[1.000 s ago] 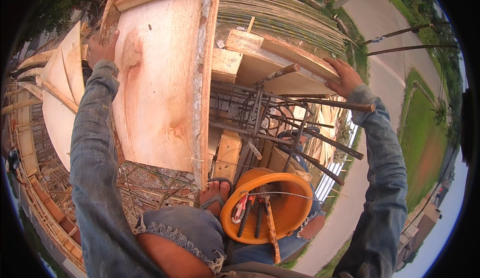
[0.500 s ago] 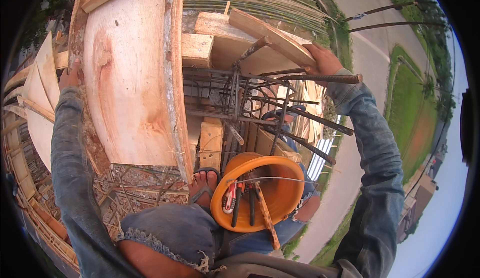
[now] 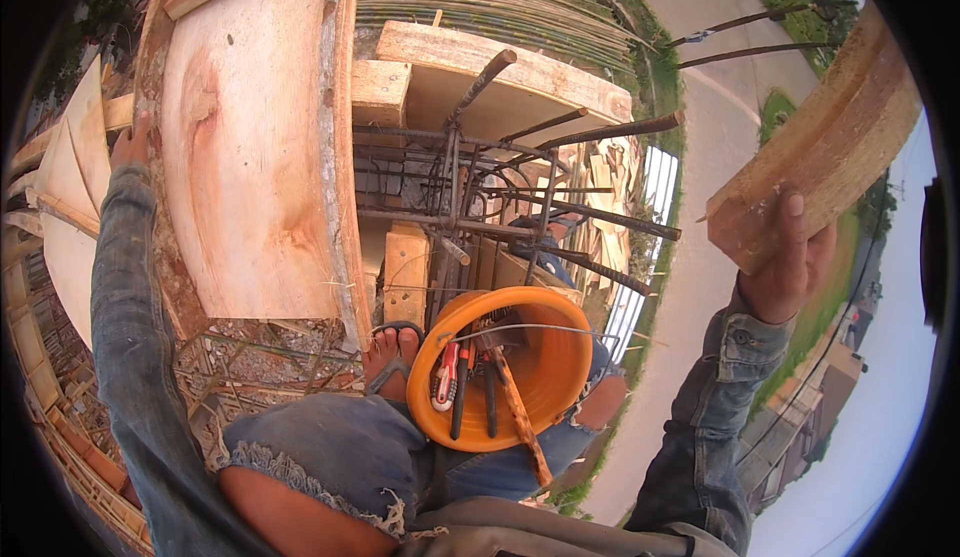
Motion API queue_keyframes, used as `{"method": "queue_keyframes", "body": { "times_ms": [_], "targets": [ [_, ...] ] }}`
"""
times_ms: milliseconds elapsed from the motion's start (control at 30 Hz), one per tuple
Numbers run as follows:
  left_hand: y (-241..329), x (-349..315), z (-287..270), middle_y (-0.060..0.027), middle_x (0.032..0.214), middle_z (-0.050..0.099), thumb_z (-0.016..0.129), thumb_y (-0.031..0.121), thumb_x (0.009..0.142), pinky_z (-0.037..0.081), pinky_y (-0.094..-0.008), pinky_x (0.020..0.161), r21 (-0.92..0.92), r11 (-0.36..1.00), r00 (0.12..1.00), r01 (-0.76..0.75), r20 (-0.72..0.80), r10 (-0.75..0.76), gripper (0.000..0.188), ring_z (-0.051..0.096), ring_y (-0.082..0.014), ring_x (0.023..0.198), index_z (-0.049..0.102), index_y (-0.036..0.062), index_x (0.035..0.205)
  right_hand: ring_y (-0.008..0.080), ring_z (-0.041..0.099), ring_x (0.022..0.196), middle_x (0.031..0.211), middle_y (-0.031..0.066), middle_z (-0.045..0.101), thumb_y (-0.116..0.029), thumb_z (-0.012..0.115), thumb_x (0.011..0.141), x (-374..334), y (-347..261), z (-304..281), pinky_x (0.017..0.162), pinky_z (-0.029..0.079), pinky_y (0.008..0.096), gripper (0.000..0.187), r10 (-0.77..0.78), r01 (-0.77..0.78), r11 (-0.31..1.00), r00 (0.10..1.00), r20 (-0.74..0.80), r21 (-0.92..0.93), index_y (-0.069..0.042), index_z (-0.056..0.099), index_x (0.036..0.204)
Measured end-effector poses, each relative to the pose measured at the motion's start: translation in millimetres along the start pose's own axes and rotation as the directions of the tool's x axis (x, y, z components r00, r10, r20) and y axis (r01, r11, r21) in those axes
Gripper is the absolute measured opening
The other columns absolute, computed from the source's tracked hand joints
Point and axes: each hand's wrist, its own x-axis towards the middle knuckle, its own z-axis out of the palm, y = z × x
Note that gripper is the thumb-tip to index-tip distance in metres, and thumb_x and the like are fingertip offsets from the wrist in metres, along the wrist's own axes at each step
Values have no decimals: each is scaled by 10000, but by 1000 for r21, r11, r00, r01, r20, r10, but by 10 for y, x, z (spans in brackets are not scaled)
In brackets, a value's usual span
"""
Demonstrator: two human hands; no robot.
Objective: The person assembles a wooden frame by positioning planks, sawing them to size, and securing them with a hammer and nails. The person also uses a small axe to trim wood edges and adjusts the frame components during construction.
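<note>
My right hand (image 3: 795, 262) grips a short wooden board (image 3: 825, 147), raised at the right with its thumb along the near face. My left hand (image 3: 132, 145) is at the rough left edge of a plywood panel (image 3: 255, 157) framed with battens; its fingers are partly hidden. Between my knees hangs an orange bucket (image 3: 560, 387) with a wire handle. In it are a red-and-white tool (image 3: 445, 377), black-handled pliers (image 3: 475, 397) and a tool with a worn wooden handle (image 3: 522, 417). Ahead of the bucket, tied steel rebar (image 3: 455, 182) juts upward and to the right.
A thick timber-edged panel (image 3: 510, 67) lies beyond the rebar. A timber block with holes (image 3: 406, 272) stands by my sandalled foot (image 3: 395, 357). Bamboo poles (image 3: 500, 12) lie far below. A road (image 3: 690, 307) runs down the right, and wooden framing (image 3: 80, 437) fills the lower left.
My right hand has lifted the board off the timber-edged panel and swung it right, up near the camera. My left hand stays at the plywood panel's edge. The view has shifted slightly.
</note>
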Motion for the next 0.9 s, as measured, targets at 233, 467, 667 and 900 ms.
{"method": "queue_keyframes", "body": {
  "times_ms": [233, 467, 667, 900],
  "targets": [
    [100, -107, 203, -219, 1412, 468, 519, 750, 772, 356, -446, 1083, 9, 986, 983, 169, -77, -168, 950, 467, -368, 1293, 433, 61, 1420, 254, 665, 916, 1015, 180, 667, -147, 651, 859, -692, 562, 922, 834, 518, 363, 472, 299, -337, 941, 880, 369, 41, 52, 475, 1248],
    [188, -238, 103, -218, 1346, 531, 521, 741, 775, 378, -438, 1056, -51, 992, 991, 113, -68, -116, 931, 512, -358, 1248, 481, 28, 1372, 394, 636, 1019, 1081, 248, 646, -210, 677, 825, -596, 1057, 1288, 890, 502, 451, 537, 488, -256, 788, 814, 315, -560, 56, 446, 1229],
    [-72, -46, 78, -213, 1246, 606, 498, 736, 795, 402, -439, 1016, -29, 997, 997, 76, 26, -75, 892, 559, -349, 1186, 552, -1, 1294, 376, 625, 1058, 1126, 259, 621, -258, 718, 803, -504, 1333, 1479, 916, 508, 418, 595, 748, -229, 507, 596, 292, -831, 45, 434, 1229],
    [106, -77, 60, -226, 1255, 598, 530, 701, 800, 408, -444, 1017, 77, 997, 999, 31, 27, -33, 817, 551, -381, 1192, 595, 26, 1253, 361, 617, 1088, 1165, 247, 601, -414, 743, 788, -582, 1539, 1579, 923, 509, 421, 725, 746, -121, 491, 569, 346, -862, 40, 416, 1249]
  ]
}}
